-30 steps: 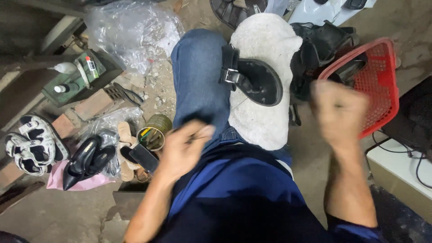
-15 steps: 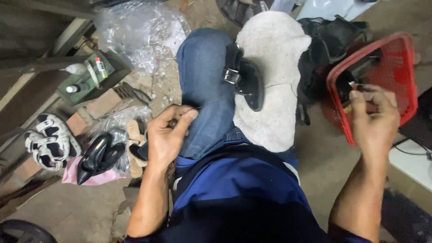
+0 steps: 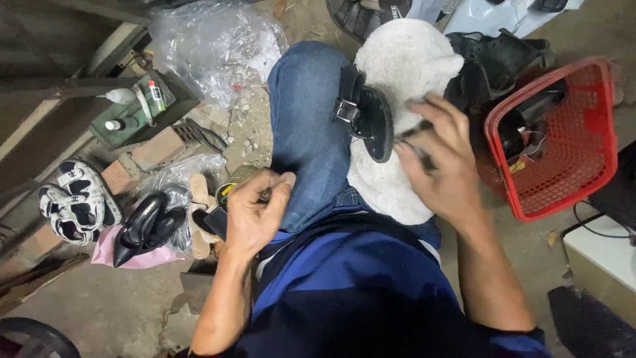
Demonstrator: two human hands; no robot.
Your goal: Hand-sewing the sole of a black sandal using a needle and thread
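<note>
A black buckled sandal (image 3: 368, 114) lies on a white cloth (image 3: 405, 58) spread over my lap, next to my jeans-clad knee (image 3: 306, 113). My right hand (image 3: 442, 166) is blurred just right of the sandal, over the cloth, with a thin dark object pinched in its fingers. My left hand (image 3: 255, 211) rests against the left side of my thigh with the fingers curled shut; whether it grips anything small is unclear.
A red plastic basket (image 3: 583, 67) with dark items stands at the right, black shoes (image 3: 497, 56) behind it. On the left floor are black heels (image 3: 142, 225), a white patterned sandal (image 3: 76, 199), a small round tin (image 3: 228, 189), plastic bags (image 3: 212, 46) and a green tray of glue bottles (image 3: 142, 109).
My right hand has come from the red basket leftward to the sandal on my lap. My left hand has slid slightly down the thigh.
</note>
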